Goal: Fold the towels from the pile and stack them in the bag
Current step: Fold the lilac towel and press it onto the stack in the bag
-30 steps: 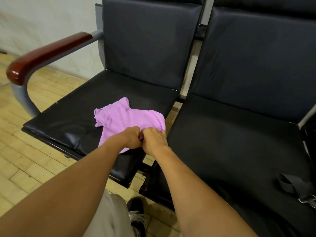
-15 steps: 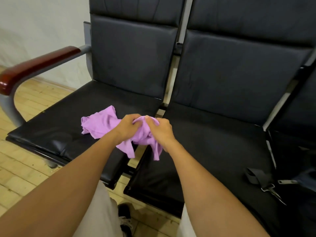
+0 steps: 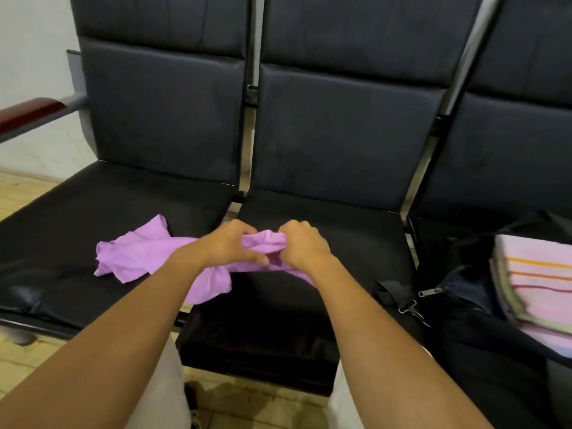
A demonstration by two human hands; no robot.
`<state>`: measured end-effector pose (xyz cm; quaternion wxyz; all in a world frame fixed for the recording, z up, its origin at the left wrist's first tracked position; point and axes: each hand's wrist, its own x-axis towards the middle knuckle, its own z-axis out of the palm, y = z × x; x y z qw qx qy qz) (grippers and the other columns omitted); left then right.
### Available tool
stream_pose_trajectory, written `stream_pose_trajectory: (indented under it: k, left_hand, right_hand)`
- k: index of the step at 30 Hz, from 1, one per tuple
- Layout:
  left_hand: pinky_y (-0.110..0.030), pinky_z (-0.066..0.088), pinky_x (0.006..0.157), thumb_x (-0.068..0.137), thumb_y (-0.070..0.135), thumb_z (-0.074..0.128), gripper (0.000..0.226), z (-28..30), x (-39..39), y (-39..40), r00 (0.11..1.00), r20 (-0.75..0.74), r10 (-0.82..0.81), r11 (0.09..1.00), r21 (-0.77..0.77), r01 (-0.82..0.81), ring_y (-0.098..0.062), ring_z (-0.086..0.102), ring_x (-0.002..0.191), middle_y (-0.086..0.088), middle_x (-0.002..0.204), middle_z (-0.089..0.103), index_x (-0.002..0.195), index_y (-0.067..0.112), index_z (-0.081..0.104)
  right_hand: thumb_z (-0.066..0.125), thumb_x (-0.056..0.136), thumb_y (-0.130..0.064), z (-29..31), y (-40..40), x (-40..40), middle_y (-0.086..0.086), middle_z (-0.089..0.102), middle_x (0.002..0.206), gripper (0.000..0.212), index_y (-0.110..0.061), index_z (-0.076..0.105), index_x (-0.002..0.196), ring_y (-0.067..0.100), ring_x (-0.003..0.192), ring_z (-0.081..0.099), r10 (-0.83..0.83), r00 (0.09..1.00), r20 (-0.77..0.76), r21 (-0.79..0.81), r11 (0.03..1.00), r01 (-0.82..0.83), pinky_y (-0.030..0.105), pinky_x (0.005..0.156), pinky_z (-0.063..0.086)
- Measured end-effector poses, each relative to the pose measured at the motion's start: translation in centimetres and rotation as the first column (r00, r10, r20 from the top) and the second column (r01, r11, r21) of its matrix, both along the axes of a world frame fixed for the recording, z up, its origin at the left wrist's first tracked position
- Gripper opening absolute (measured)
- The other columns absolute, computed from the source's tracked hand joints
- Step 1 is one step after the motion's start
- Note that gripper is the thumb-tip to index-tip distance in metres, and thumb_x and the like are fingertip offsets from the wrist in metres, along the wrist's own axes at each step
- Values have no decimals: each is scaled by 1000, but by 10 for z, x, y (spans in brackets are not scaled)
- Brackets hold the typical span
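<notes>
A crumpled purple towel [image 3: 139, 257] lies across the gap between the left and middle black seats. My left hand [image 3: 230, 244] and my right hand [image 3: 301, 244] both grip its bunched upper edge, close together, above the middle seat's left side. Part of the towel hangs below my left wrist. At the right, an open dark bag [image 3: 464, 305] sits on the third seat and holds a stack of folded pink striped towels [image 3: 538, 280].
Three joined black padded seats [image 3: 325, 218] with tall backrests fill the view. A wooden-topped armrest [image 3: 28, 114] juts out at far left. The bag's strap and buckle [image 3: 399, 300] lie on the middle seat's right edge. Wooden floor shows below.
Both hands lifted the purple towel off the left seat and carried it right toward the middle seat, then moved slightly apart. The view shifted right, bringing the bag and folded towels into sight.
</notes>
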<state>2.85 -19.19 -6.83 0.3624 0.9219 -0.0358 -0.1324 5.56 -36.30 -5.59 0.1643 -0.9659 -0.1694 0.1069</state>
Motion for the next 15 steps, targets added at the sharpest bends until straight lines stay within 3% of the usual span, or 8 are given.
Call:
stream_pose_trajectory:
  k: [4,7,9,12,15]
  left_hand:
    - [-25,41,59,89,24,67,25,-3,13,-37,995,50,-90,976,201,79,-15,57,63,1,63,60,65,27,60]
    - [-26,42,59,89,5,59,25,0,21,-57,978,173,-120,975,206,83,-21,60,71,-1,72,62,71,23,62]
    - [-29,45,62,82,-9,55,26,2,27,-74,962,229,-148,984,134,119,-23,62,77,-4,78,65,81,15,66]
    - [-34,50,66,82,-14,48,30,4,29,-99,935,332,-124,980,-107,168,-23,64,79,-10,80,68,85,6,69]
    - [-24,51,74,83,-15,40,40,10,27,-114,925,375,-65,958,-235,162,-14,64,85,-6,90,71,96,7,71]
  right_hand:
    - [59,88,-7,-2,-40,3,9,63,92,9,-11,63,95,28,86,63,-162,982,102,-47,985,167,39,72,55]
    - [57,91,-8,-1,-75,6,8,62,94,10,-10,61,100,28,90,64,-287,941,181,-27,955,296,38,73,54]
    - [56,92,-7,3,-98,7,8,63,95,12,-12,61,102,27,91,64,-366,896,252,2,926,378,36,72,53]
    - [53,93,-2,8,-122,11,10,67,97,15,-11,64,97,30,92,66,-460,821,339,45,879,474,36,72,54]
    - [49,93,-1,11,-139,9,11,65,100,19,-8,67,93,31,92,65,-494,785,373,57,857,512,38,72,54]
